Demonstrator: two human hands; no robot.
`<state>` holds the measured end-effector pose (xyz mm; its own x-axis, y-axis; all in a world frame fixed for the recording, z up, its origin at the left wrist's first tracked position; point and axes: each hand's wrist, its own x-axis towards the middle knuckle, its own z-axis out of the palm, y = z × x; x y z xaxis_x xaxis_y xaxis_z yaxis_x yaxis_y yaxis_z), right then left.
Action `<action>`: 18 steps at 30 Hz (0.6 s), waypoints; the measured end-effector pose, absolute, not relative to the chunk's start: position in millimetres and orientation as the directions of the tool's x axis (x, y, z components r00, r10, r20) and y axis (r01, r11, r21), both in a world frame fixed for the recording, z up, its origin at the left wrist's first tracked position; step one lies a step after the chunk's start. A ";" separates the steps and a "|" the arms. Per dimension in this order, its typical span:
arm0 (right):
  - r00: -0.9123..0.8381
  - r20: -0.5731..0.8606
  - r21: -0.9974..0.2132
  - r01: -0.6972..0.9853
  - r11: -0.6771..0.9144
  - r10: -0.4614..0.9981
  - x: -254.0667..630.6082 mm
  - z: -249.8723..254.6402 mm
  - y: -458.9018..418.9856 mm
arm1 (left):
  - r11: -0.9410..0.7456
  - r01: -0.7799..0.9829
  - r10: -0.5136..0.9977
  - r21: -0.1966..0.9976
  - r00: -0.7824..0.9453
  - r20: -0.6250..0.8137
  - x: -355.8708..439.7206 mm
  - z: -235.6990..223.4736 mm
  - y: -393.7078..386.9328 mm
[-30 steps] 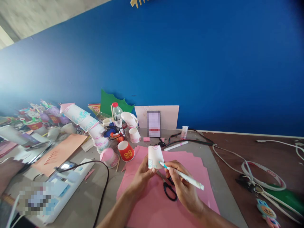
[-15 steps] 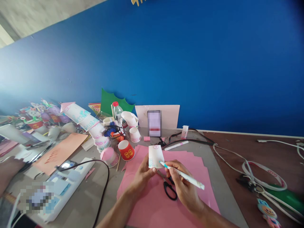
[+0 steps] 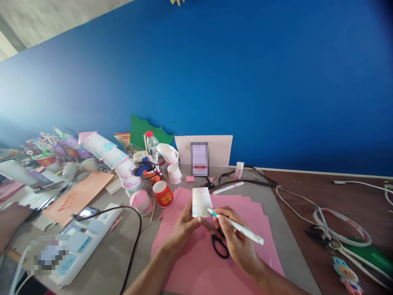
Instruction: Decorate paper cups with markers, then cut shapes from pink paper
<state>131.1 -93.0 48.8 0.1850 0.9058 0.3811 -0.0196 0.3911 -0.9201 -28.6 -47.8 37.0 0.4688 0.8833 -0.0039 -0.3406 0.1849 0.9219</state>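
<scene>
A white paper cup (image 3: 202, 200) is held upside down in my left hand (image 3: 188, 221), fingers wrapped round its left side and thumb at the rim. It carries a pink outline near the top and teal marks lower down. My right hand (image 3: 235, 233) is closed on a white marker (image 3: 244, 230), its teal tip touching or very close to the cup's right side. Below the hands, scissors (image 3: 220, 246) with black handles lie on pink paper sheets (image 3: 193, 262), their blades partly hidden by my hands.
A red paper cup (image 3: 163, 194) and a leaning cup stack (image 3: 115, 157) stand left. A phone (image 3: 199, 159) leans against a card at the back. A pink-marked pen (image 3: 228, 188) lies behind the sheets. Black cable (image 3: 136, 246) crosses the left side; another person's hand (image 3: 15, 221) shows far left.
The marker and my right hand have shifted very slightly at the cup's surface. My left hand keeps its hold on the cup, which has barely turned.
</scene>
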 end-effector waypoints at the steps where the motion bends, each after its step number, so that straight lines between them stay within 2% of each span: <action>1: 0.182 0.382 -0.920 -0.016 0.391 0.906 131.1 48.3 -92.8 | 0.199 -0.339 0.877 0.920 0.481 -0.012 -28.7 36.5 -47.9; 4: 0.173 0.386 -0.920 -0.005 0.392 0.906 131.0 46.8 -92.7 | 0.228 -0.323 0.860 0.918 0.509 -0.034 -28.6 36.0 -47.8; 10: 0.155 0.409 -0.911 0.007 0.413 0.899 130.7 45.3 -93.0 | 0.183 -0.349 0.869 0.919 0.494 0.015 -24.9 41.5 -48.3; 18: 0.150 0.413 -0.909 0.010 0.417 0.898 130.9 47.1 -94.0 | 0.231 -0.334 0.883 0.914 0.467 -0.053 -24.3 47.4 -51.8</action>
